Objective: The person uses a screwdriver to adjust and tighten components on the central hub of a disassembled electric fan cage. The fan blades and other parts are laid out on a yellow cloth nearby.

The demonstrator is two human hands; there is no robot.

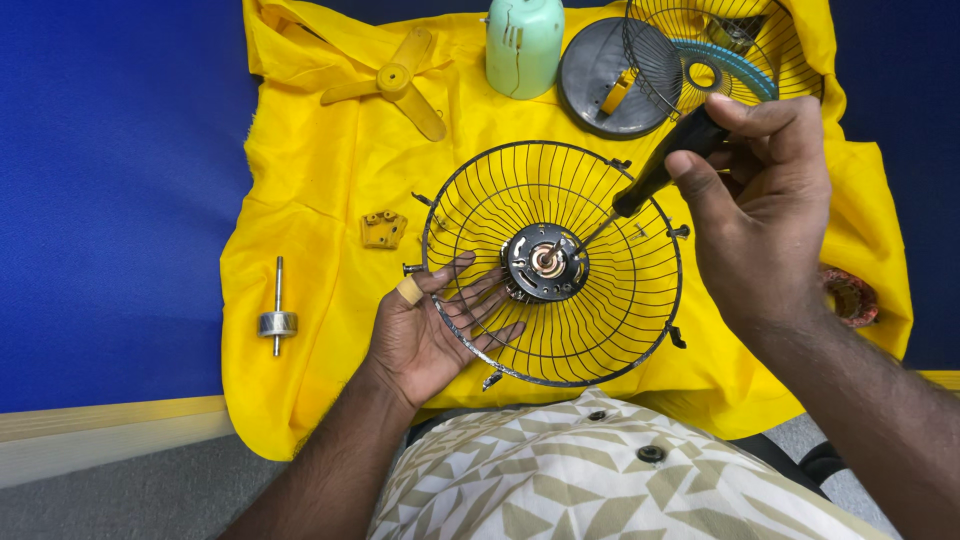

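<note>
Wrapped around a black-handled screwdriver [660, 170], the right hand [765, 210] aims its tip at the hub of a round black wire fan guard [552, 262], probably light and springy, which the open left hand [430, 325] cradles from beneath its rim over the yellow cloth [320, 200].

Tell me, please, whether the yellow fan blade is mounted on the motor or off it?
Off. The yellow fan blade lies alone on the yellow cloth, apart from the wire guard.

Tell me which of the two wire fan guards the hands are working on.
The nearer wire guard at the cloth's centre: the left hand supports it underneath, the right hand drives a screwdriver into its hub. The other guard lies untouched.
</note>
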